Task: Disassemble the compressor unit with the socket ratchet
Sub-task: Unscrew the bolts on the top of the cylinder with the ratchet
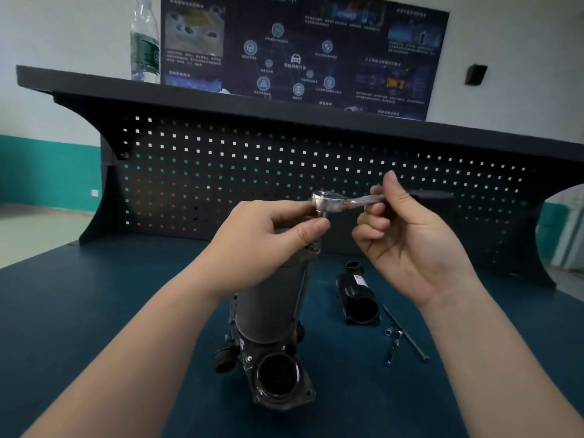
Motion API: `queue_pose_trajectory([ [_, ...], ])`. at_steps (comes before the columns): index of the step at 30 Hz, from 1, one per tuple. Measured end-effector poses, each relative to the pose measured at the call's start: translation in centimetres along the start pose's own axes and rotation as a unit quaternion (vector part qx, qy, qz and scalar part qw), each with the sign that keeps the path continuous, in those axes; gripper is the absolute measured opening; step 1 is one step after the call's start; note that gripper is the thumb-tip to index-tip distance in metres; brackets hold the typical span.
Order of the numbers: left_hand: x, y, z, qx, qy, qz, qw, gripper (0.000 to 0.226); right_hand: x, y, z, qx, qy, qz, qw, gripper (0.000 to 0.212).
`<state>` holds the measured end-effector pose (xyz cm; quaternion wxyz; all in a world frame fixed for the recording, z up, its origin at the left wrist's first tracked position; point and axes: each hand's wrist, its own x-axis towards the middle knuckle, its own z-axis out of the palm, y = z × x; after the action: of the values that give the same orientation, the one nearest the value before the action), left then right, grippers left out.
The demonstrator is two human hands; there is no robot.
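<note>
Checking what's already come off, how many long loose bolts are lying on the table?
2, crossed on the bench right of the black housing: a long bolt and a shorter one. Others may be hidden.

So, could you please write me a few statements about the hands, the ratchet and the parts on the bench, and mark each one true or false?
1. The right hand holds the socket ratchet by its handle. True.
2. The left hand lies flat on the blue bench top. False: it is raised, its thumb and fingers pinching at the socket under the ratchet head.
3. The compressor unit stands below the ratchet, between the forearms. True.
4. A black cylindrical part lies on the bench to the right of the compressor unit. True.
5. The long bolts hang on the pegboard. False: they lie on the bench beside the black part.
6. The water bottle stands on the bench top. False: it stands on the shelf above the pegboard.
</note>
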<state>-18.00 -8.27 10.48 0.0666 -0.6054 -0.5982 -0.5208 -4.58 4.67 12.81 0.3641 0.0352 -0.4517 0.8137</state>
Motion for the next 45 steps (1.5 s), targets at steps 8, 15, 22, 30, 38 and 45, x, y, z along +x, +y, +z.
queue_pose_trajectory([
  [8, 0.0, 0.2, 0.0, -0.097, 0.013, -0.031, 0.995, 0.014, -0.5, 0.6, 0.2, -0.022, -0.045, -0.053, 0.997, 0.018],
  [15, -0.1, 0.8, 0.7, -0.035, 0.018, 0.0, 0.999, 0.03, -2.4, 5.5, -0.6, -0.411, -0.075, -0.624, 0.661, 0.016],
  [22, 0.1, 0.6, 0.4, -0.096, -0.001, -0.058, 0.994, 0.013, -0.8, 2.3, 0.2, -0.018, -0.041, -0.17, 0.985, 0.015],
  [30, 0.2, 0.7, 1.4, -0.004, 0.052, -0.017, 0.999, 0.007, -1.4, 3.2, 1.0, -0.503, -0.023, -0.396, 0.768, 0.035],
  [38, 0.3, 1.6, -0.6, 0.067, -0.044, -0.038, 0.996, 0.019, -1.2, 2.7, 0.1, -0.09, -0.048, -0.244, 0.964, 0.018],
  [45, 0.5, 1.8, -0.7, -0.013, -0.061, -0.06, 0.996, 0.018, -0.8, 2.3, 0.4, -0.029, -0.068, -0.179, 0.981, 0.01],
])
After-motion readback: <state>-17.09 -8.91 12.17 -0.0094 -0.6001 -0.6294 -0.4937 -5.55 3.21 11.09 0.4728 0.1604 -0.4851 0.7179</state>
